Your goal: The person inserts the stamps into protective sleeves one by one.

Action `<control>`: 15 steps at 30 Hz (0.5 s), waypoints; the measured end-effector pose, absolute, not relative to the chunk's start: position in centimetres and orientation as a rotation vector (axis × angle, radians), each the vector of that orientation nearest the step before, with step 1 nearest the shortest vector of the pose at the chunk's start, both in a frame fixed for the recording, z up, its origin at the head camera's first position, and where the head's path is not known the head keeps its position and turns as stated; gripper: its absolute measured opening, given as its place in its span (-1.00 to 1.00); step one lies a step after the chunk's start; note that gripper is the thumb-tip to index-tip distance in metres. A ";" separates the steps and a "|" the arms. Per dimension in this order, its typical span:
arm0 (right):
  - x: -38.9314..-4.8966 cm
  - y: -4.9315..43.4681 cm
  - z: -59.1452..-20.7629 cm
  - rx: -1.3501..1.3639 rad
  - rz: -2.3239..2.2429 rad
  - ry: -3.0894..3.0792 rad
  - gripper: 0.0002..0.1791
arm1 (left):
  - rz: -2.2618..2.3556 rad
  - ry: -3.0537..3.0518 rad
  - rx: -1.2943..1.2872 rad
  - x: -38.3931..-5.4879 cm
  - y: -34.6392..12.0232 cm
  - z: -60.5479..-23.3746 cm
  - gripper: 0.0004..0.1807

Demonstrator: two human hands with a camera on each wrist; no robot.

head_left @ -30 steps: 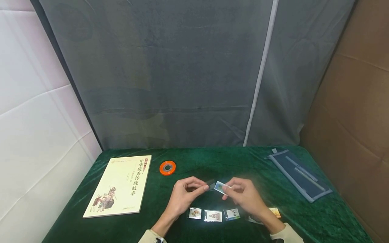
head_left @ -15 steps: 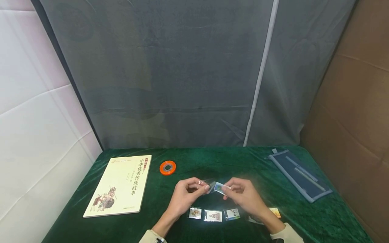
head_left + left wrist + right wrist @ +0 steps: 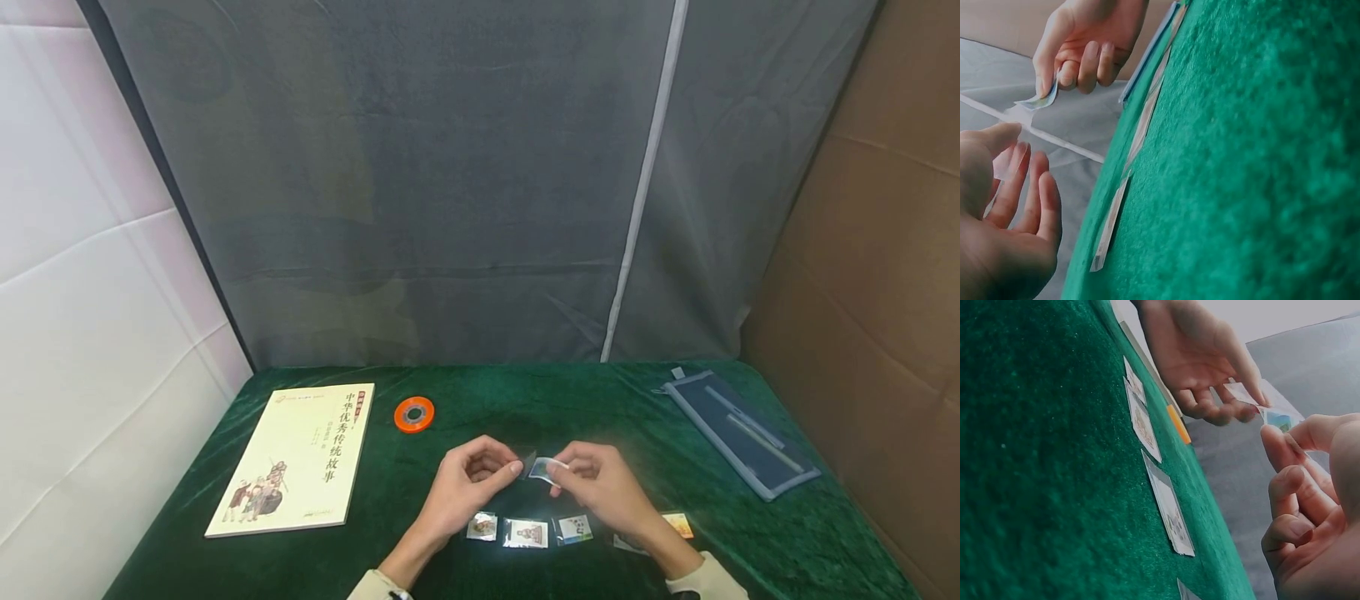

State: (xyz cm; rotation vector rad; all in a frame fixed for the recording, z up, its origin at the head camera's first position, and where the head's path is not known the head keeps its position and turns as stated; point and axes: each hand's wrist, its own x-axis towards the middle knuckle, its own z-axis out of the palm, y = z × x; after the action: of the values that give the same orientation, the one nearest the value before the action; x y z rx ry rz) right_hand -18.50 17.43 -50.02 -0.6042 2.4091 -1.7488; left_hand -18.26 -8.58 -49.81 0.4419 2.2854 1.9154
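Observation:
Above the green cloth, the left hand (image 3: pixel 468 482) pinches a small clear plastic sleeve (image 3: pixel 528 462) between thumb and fingers. The right hand (image 3: pixel 606 485) holds a small stamp (image 3: pixel 540 468) with a white border and a blue-green picture, its thumb on top. In the right wrist view, the stamp (image 3: pixel 1277 420) overlaps the sleeve (image 3: pixel 1244 392) near the left fingertips. The stamp (image 3: pixel 1047 99) looks bent in the left wrist view, its edge right at the sleeve's. Below the hands lie three sleeved stamps in a row, the middle one (image 3: pixel 526 533) showing a seated figure.
A cream book (image 3: pixel 300 458) lies at the left, with an orange tape roll (image 3: pixel 414 414) beside it. At the right is a blue zip pouch (image 3: pixel 742 433). A yellow-orange piece (image 3: pixel 679 525) and another sleeve lie partly under the right forearm.
The left hand has shifted slightly right, its fingers more curled, and the sleeve has come closer to the stamp. The stamp, flat before, now bends. The right hand has barely moved.

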 end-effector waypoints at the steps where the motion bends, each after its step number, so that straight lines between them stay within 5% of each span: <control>1: -18.5 17.4 -50.0 -0.596 -1.753 2.410 -0.84 | 1.925 2.267 0.447 -18.2 -8.5 -49.9 -0.77; 15: -18.4 17.1 -50.2 -0.508 -1.750 2.395 -0.82 | 2.045 2.134 0.390 -18.1 -8.0 -50.5 -0.69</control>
State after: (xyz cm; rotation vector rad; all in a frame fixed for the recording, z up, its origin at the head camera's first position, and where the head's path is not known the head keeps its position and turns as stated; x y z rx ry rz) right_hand -18.40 17.13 -50.20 -0.5076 2.3954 -1.7504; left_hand -18.11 -7.98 -50.46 0.3902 2.1339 2.0445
